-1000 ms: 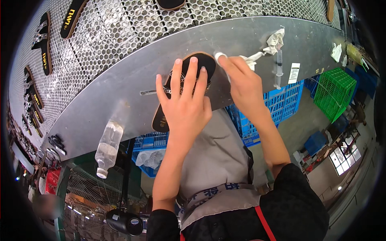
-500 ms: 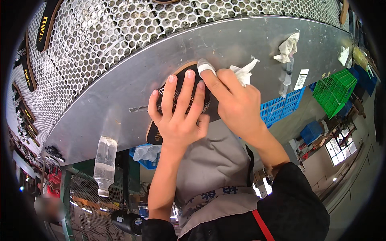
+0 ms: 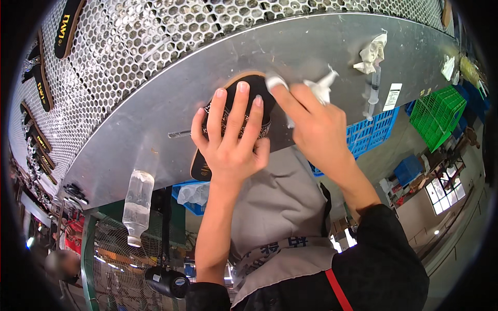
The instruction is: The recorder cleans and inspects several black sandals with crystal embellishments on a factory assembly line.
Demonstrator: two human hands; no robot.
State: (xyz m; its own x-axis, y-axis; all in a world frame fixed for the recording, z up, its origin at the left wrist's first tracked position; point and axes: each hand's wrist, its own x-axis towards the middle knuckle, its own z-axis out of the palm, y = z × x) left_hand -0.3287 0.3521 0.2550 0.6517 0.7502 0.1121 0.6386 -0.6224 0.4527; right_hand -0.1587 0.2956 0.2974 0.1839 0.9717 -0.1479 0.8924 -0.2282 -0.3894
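Note:
A black sandal (image 3: 267, 103) with a tan edge and a glittery strap lies on the grey metal table in front of me. My left hand (image 3: 231, 140) rests over the strap with fingers spread and the thumb bent against the near side, holding the sandal steady. At the sandal's far right edge, my right hand (image 3: 316, 122) has a white cloth (image 3: 276, 82) wrapped over its extended index fingertip. A loose end of the cloth sticks out behind the fingers. The right fingertips are slightly blurred.
A clear bottle (image 3: 138, 202) with liquid stands left. A crumpled white cloth (image 3: 372, 54) and a syringe (image 3: 372, 96) lie right, near a white label (image 3: 392, 97). Sandals rest on the honeycomb panel (image 3: 155, 41) beyond. A blue crate (image 3: 373, 132) and green crate (image 3: 438, 116) sit below the table's right side.
My right hand with the cloth has shifted right, along the sandal's edge. The left hand stays on the strap. The whole view has shifted slightly.

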